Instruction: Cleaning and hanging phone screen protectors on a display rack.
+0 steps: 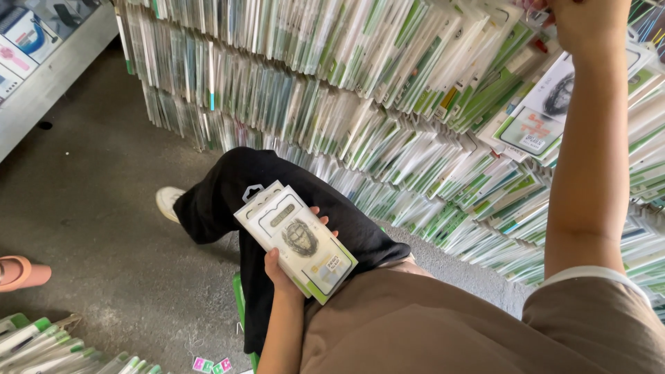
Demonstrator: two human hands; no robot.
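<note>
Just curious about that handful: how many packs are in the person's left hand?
2 show: a front pack and another behind it, its hanger tab peeking out at upper left, both gripped in the left hand over the lap. Thinner ones could be hidden between.

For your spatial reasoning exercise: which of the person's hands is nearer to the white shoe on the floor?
Left. The left hand holds flat packets over the lap, just right of the white shoe. The right hand reaches up into the hanging packets, far off.
</note>
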